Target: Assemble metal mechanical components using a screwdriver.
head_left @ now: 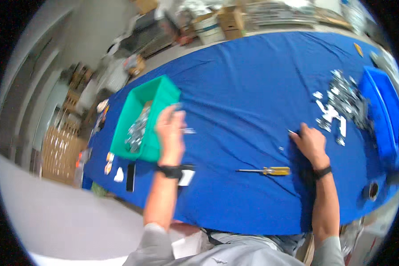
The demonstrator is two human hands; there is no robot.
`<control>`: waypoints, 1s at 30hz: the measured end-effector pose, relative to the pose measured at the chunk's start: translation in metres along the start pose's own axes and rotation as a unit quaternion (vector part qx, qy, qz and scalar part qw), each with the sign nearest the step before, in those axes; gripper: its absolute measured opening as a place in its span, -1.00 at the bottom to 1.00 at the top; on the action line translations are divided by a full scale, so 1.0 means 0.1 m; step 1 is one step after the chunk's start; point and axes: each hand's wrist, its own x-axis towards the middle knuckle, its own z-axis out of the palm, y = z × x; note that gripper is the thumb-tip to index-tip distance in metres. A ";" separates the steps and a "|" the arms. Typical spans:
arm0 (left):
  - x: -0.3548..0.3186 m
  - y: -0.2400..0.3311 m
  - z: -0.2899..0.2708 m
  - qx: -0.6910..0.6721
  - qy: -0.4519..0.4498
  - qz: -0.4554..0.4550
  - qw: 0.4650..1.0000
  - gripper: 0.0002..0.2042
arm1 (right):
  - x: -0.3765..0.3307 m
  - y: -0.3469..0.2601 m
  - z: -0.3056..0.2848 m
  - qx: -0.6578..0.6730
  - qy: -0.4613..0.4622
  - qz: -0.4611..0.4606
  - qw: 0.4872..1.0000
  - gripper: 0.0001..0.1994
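My left hand reaches to the near right rim of a green bin that holds several small metal parts; the fingers look blurred and I cannot tell if they hold anything. A small metal piece lies on the cloth just right of that hand. My right hand rests on the blue cloth with fingers curled, a small silvery bit at the fingertips. A yellow-handled screwdriver lies between my arms.
A heap of metal and white parts lies at the right, beside a blue bin. A phone, white paper and small items sit near the table's left front edge. Boxes and clutter stand beyond the far edge.
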 end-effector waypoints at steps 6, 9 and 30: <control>0.77 -0.28 -1.72 0.328 0.059 0.114 0.936 -0.51 | 0.01 0.03 0.04 0.054 -0.003 -0.004 0.999 -0.74; 0.95 -0.43 -2.15 0.526 0.071 0.117 0.839 -0.51 | -0.02 0.08 0.02 0.083 0.017 -0.005 0.996 -0.78; -0.31 -0.40 0.67 0.192 -0.314 -0.033 0.929 -0.73 | -0.02 0.21 -0.13 0.136 -0.094 0.016 0.986 -0.79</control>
